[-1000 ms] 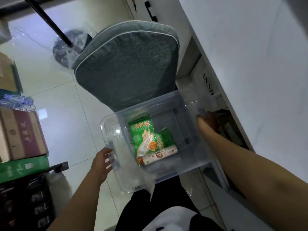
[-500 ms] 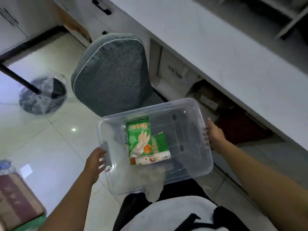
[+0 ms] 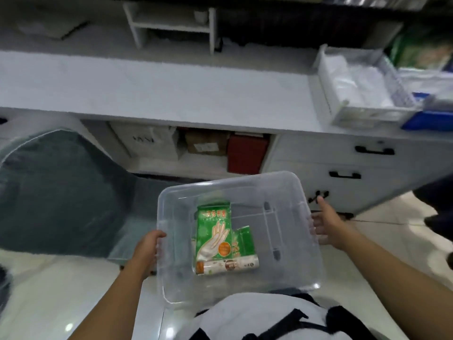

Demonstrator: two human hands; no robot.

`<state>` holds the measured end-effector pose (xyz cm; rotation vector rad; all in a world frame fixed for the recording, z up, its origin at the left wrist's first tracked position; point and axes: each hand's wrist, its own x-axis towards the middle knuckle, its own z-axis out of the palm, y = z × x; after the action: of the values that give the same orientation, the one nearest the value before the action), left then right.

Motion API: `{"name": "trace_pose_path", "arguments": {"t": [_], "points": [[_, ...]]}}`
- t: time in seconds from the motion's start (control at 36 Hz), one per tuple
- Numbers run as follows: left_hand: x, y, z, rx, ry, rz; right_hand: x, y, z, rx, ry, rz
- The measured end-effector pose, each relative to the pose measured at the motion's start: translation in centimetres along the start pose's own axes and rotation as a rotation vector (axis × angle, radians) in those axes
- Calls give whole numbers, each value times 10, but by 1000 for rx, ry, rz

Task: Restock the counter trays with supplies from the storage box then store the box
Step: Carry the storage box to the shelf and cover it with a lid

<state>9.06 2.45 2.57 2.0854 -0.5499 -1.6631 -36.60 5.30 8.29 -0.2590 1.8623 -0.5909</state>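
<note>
- Storage box (image 3: 289, 231), clear plastic, no lid on it, is carried level at waist height in front of the person, just short of the white counter (image 3: 157, 94).
- Change over the last second: the view swings off the grey chair (image 3: 61, 192) and floor and squares up to the counter; the counter trays come into frame at far right. The box itself travels with the body, contents unshifted.
- My reading: the carry is ending and the set-down or unloading comes next; restocking is not yet begun, as the supplies lie in the box.
- Left hand (image 3: 147, 249): fingers curled over the left rim, closed on the box wall.
- Right hand (image 3: 326, 227): fingers spread wide, palm flat against the right end wall; it presses rather than wraps, and the index finger points away from the box.
- Count in the box: two green glove packets (image 3: 213, 231), the taller overlapping the shorter, and one white roll (image 3: 230, 264) lying across their near ends. Three items in all.
- Count on the counter: one white mesh tray (image 3: 340, 101) holding pale plastic bags, one blue tray (image 3: 431, 120) beside it, mostly cut off by the frame edge.
- Small white shelf stand (image 3: 171, 23) sits at the counter's back.
</note>
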Motion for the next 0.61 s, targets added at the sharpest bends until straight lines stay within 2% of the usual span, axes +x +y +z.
{"name": "trace_pose_path", "arguments": {"t": [0.19,0.42,0.56,0.61], "points": [[-18,52,140,277,-164,118,-14,76,-142,262,117,62],[-73,88,343,521,-290,237,-25,149,-292,556,288,69],[-105,92,467,676,-440,223,-39,199,-359,690,358,109],[-116,92,510,760,-448,243,-46,216,-378,759,385,135]]}}
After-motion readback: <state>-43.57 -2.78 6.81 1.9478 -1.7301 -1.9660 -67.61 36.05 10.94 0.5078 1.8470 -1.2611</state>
